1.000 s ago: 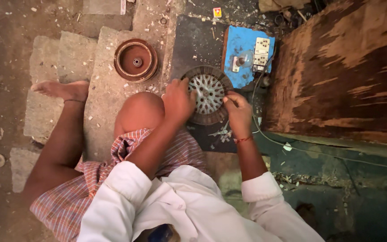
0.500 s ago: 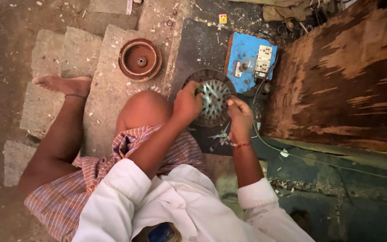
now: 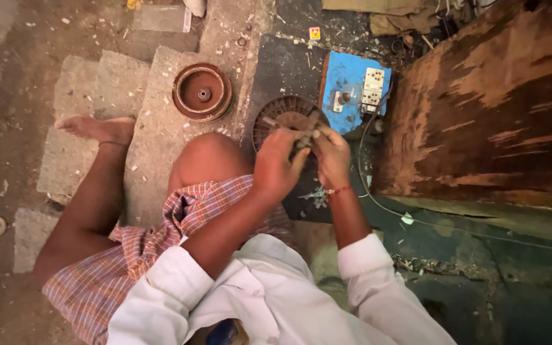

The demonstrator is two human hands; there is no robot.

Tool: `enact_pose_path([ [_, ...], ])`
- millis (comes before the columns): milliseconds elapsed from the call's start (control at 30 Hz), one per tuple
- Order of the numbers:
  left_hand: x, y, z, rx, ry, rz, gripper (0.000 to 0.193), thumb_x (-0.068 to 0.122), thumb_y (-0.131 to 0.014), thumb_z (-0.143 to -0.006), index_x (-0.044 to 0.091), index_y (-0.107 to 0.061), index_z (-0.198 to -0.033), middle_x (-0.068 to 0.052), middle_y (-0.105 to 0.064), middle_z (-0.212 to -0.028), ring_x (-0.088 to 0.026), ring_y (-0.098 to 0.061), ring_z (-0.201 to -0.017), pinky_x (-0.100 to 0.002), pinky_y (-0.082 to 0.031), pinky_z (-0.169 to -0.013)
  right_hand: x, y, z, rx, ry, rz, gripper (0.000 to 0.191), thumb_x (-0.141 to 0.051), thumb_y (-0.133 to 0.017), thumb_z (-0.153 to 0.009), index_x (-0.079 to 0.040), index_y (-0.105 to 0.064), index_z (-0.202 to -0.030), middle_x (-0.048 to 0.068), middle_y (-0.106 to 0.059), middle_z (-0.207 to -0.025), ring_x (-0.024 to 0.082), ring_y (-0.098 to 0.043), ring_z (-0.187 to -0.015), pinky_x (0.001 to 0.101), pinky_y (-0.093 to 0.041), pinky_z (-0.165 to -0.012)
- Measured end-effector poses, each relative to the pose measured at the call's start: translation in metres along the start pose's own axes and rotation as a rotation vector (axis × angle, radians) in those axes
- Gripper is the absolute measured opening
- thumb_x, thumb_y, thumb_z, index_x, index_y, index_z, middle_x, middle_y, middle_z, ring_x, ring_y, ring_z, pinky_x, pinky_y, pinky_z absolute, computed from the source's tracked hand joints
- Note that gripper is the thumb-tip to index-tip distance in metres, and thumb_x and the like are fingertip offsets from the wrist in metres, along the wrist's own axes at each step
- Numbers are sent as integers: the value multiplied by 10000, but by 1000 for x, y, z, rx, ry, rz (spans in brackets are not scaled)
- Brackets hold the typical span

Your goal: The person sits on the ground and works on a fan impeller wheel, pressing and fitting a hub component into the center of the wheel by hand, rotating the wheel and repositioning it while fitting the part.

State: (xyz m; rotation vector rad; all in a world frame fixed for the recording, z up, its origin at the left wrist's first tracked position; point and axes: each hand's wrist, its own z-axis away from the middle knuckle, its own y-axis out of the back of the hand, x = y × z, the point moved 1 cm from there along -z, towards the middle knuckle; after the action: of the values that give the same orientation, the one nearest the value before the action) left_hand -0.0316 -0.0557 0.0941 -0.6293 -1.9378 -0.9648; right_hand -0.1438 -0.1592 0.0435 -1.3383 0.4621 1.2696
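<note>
1. White sleeves [image 3: 161, 300] fill the bottom of the view, with a checked red cloth [image 3: 135, 255] over the person's lap and a bent bare knee [image 3: 209, 160] above it.
2. Left hand [image 3: 277, 163] is curled closed, fingers pinching one end of a small dark tool [image 3: 306, 131]; how firm the grip is cannot be told.
3. Right hand [image 3: 332, 156], a red thread at the wrist, is also closed around the same tool, the two hands touching over it.
4. Round slotted metal part [image 3: 282, 115] lies on the dark slab [image 3: 282, 64] just beyond the hands, partly hidden by them.
5. Blue switch board [image 3: 352, 89] sits just beside that part, on its right.
6. Rust-red round cover [image 3: 202, 91] rests on a stone block [image 3: 154, 140] to the left, well apart.
7. Worn wooden panel [image 3: 493, 102] stands at far right.
</note>
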Motion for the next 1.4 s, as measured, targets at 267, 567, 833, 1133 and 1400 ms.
enact_pose_path([
  [267, -20, 2, 3, 114, 88, 34, 420, 69, -769, -847, 2, -617, -1233, -193, -660, -1143, -398, -644, -1060, -448, -522, -902, -1, -13, -13, -29, -63, 197, 173, -57, -652, -987, 47, -695, -1118, 79, -723, -1171, 156, -696, -992, 315, -600, -871],
  [567, -36, 10, 6, 22, 161, -6, 385, 101, -764, -908, -6, -628, -1251, -210, -647, -1064, -388, -647, -983, -435, -524, -870, 4, 7, 13, -44, 235, 597, 151, -68, -725, -960, 4, -760, -1088, 63, -753, -1132, 125, -679, -967, 273, -555, -848],
  [833, -28, 9, 17, 26, 30, 113, 398, 78, -772, -896, 10, -620, -1257, -203, -632, -1130, -395, -626, -1063, -432, -515, -940, -9, -7, 23, -166, 691, 1153, 133, -57, -754, -896, -32, -742, -1026, 152, -755, -1067, 301, -744, -964, 369, -588, -846],
  [1133, -32, 4, 20, -18, 66, 122, 471, 102, -769, -885, -2, -605, -1314, -215, -650, -1176, -409, -626, -1115, -441, -501, -983, -14, -7, 25, -164, 669, 1228, 124, -37, -736, -886, -46, -741, -1010, 145, -751, -1020, 335, -739, -929, 394, -589, -804],
  [1400, -25, -3, 10, -64, 112, -40, 732, 141, -706, -841, -36, -396, -1480, -301, -572, -1255, -485, -584, -1180, -489, -479, -1018, -3, 3, 8, -143, 514, 1167, 167, -47, -725, -860, -41, -743, -1026, 145, -758, -1004, 303, -758, -905, 370, -585, -789],
])
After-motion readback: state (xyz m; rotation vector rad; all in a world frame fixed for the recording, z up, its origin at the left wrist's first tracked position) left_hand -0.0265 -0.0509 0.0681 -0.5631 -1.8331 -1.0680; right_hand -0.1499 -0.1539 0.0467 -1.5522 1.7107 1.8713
